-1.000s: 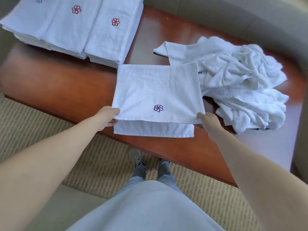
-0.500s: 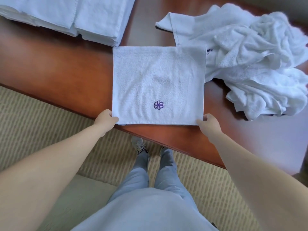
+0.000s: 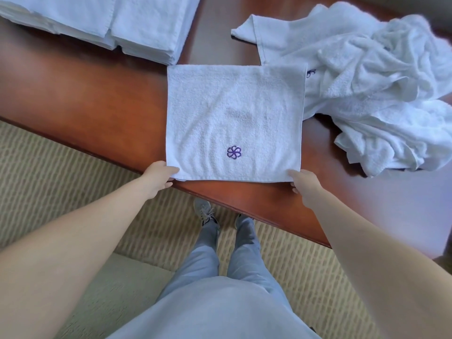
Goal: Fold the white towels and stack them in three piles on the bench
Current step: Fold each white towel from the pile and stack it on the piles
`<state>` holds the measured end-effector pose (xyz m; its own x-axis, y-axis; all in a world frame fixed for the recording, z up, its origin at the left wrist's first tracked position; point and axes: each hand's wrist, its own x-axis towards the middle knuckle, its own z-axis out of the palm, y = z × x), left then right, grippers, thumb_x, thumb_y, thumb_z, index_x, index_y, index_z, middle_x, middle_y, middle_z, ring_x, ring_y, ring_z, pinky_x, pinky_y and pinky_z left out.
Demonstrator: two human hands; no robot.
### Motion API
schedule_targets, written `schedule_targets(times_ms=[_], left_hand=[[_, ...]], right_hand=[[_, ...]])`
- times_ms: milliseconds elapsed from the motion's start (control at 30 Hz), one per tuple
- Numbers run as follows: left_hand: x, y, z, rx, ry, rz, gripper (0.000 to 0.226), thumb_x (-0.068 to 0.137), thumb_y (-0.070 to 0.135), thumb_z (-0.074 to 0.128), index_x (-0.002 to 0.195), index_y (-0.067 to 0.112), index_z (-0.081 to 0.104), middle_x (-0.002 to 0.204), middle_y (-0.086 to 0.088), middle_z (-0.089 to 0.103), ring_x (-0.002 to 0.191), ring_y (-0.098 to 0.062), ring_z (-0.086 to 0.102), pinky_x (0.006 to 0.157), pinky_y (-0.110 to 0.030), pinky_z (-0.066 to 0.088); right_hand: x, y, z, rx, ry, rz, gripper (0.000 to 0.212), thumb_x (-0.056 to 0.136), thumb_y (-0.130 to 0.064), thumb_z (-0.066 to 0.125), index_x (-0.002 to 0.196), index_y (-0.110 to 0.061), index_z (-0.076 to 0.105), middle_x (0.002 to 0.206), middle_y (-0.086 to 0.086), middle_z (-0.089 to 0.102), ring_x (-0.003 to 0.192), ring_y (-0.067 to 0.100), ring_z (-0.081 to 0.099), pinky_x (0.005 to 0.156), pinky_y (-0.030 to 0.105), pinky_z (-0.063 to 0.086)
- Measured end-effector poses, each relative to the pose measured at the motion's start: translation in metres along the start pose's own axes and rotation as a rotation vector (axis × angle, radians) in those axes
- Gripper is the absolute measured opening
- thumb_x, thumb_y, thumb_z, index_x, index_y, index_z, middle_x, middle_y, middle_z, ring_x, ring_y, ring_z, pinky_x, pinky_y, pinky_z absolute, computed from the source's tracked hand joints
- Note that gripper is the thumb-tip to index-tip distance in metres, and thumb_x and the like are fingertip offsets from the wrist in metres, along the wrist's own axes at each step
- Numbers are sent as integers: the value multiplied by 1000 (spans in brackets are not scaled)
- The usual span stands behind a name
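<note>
No legible text; only a purple pinwheel emblem (image 3: 234, 152) on the folded towel (image 3: 232, 113).

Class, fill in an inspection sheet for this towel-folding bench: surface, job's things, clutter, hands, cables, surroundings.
Surface: glossy reddish wooden bench.
Job's things: folded towel with purple flower logo lies flat at the near edge; stacked folded towels far left; unfolded towel heap on the right.
Clutter: nothing seen.
Hands: left hand and right hand each pinch a near corner of the folded towel.
Cables: nothing seen.
Surroundings: striped beige carpet.
</note>
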<state>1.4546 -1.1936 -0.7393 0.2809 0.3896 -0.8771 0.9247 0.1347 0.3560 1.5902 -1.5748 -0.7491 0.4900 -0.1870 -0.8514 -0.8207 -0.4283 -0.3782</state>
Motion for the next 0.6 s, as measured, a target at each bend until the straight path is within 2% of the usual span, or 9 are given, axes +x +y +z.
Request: schedule_targets(times_ms=[67, 133, 233, 300, 333, 400, 500, 600], left_hand=[[-8, 5, -1, -107, -30, -1, 27, 102, 15, 60, 128, 6, 59, 129, -9, 64, 108, -21, 64, 82, -29, 56], [-19, 15, -5, -169, -37, 11, 24, 102, 13, 58, 125, 5, 60, 125, -11, 67, 95, -18, 66, 79, -27, 56], [-39, 46, -20, -250, -7, 58, 21, 101, 11, 60, 122, 9, 57, 118, -13, 68, 79, -16, 64, 74, -27, 54], [-57, 74, -34, -327, 8, 123, 31, 98, 10, 63, 125, 17, 49, 107, -16, 70, 74, -16, 62, 71, -28, 53], [-68, 90, -41, -365, 3, 162, 35, 97, 9, 64, 124, 23, 48, 101, -15, 70, 72, -16, 61, 70, -29, 53], [-93, 124, -55, -423, -28, 230, 25, 98, 10, 61, 117, 26, 56, 98, -11, 68, 72, -15, 60, 69, -27, 52], [-131, 172, -77, -558, -80, 306, 13, 99, 15, 59, 103, 23, 69, 95, -5, 67, 73, -12, 60, 68, -23, 52], [-167, 206, -97, -676, -181, 386, 4, 96, 21, 66, 96, 23, 70, 85, -3, 67, 68, -11, 57, 66, -22, 50]], right_hand=[[-6, -5, -3, 80, -36, 30, 20, 98, -26, 63, 114, -13, 62, 108, 4, 70, 87, 16, 72, 75, 29, 60], [-15, -16, -9, 122, -69, 48, 21, 98, -23, 64, 114, -11, 61, 100, 6, 76, 79, 12, 77, 64, 25, 61], [-35, -48, -23, 128, -40, -55, 26, 97, -17, 64, 121, -10, 56, 84, 6, 77, 64, 7, 73, 55, 22, 57], [-56, -79, -35, 167, -18, -170, 37, 97, -12, 63, 127, -24, 44, 88, 9, 74, 57, 8, 68, 47, 21, 52], [-68, -96, -41, 178, -22, -231, 39, 97, -10, 60, 128, -27, 45, 90, 11, 73, 54, 9, 67, 46, 21, 49], [-93, -133, -50, 212, -34, -324, 29, 98, -8, 55, 123, -21, 58, 89, 14, 72, 51, 9, 64, 48, 23, 49], [-137, -182, -66, 340, -59, -399, 18, 100, -11, 51, 100, -18, 67, 86, 11, 73, 50, 6, 65, 51, 19, 51], [-177, -209, -83, 453, -101, -462, 15, 99, -18, 53, 103, -17, 68, 80, 3, 76, 58, 6, 68, 56, 17, 55]])
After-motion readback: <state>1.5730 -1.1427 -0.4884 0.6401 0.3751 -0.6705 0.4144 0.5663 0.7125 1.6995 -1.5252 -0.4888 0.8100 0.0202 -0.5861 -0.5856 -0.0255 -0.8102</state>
